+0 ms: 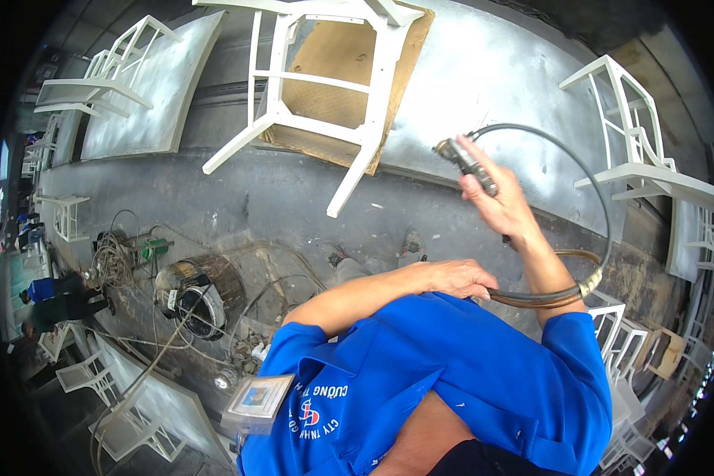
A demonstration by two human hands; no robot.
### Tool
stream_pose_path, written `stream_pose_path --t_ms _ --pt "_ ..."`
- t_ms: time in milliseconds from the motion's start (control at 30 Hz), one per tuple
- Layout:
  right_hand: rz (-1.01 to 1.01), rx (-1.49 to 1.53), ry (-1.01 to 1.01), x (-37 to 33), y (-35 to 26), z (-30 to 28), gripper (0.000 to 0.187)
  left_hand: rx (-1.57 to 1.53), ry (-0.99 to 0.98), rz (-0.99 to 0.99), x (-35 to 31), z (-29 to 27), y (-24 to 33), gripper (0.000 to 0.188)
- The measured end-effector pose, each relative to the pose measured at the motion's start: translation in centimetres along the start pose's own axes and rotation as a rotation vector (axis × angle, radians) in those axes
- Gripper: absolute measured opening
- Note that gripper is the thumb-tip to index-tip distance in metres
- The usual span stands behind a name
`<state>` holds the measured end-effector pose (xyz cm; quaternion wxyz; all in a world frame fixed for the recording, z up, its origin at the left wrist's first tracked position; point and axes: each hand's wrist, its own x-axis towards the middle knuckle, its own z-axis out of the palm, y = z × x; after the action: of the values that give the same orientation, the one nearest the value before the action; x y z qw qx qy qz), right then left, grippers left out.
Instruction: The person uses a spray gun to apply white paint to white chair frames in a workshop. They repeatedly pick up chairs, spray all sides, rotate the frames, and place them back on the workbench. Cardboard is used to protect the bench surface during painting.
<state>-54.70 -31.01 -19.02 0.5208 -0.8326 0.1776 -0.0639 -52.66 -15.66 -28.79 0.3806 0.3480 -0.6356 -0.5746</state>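
My right hand (500, 202), raised in front of me, is closed around a metal spray gun (470, 165). A thin black hose (573, 147) leaves the gun near its front end and loops down to the right. Across my body reaches my left hand (466, 278), its fingers closed on a bundle of brown and black hoses (541, 300) at my waist; part of the grip is hidden. Beyond both hands, a white chair frame (325, 79) rests with its legs pointing toward me, on a brown board (323, 119). The spray gun is apart from the chair.
White chairs stand on a panel (152, 95) at the left and at the right (642, 135). A dirty round pot (198, 293) sits among tangled hoses (113, 260) on the grey floor (285, 190). Farther left is a person in dark clothing and blue (46, 289).
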Motion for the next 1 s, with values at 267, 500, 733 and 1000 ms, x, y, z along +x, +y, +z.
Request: stream_pose_path --t_ms 267,500,733,1000 --pt "0.138 -0.132 -0.022 0.0 -7.8 7.7 0.067 0.085 -0.083 0.024 -10.9 -2.6 1.6 0.029" --pt "0.182 -0.29 0.168 2.0 -13.9 13.6 0.066 0.133 0.001 0.212 -21.7 -4.1 3.8 0.027" --pt "0.107 -0.24 0.547 8.2 -21.0 14.9 0.058 0.256 0.071 0.24 -27.7 -7.7 5.7 0.024" --pt "0.109 -0.15 0.697 21.6 -18.2 17.4 0.058 0.367 0.125 0.15 -32.1 -14.0 6.1 0.03"
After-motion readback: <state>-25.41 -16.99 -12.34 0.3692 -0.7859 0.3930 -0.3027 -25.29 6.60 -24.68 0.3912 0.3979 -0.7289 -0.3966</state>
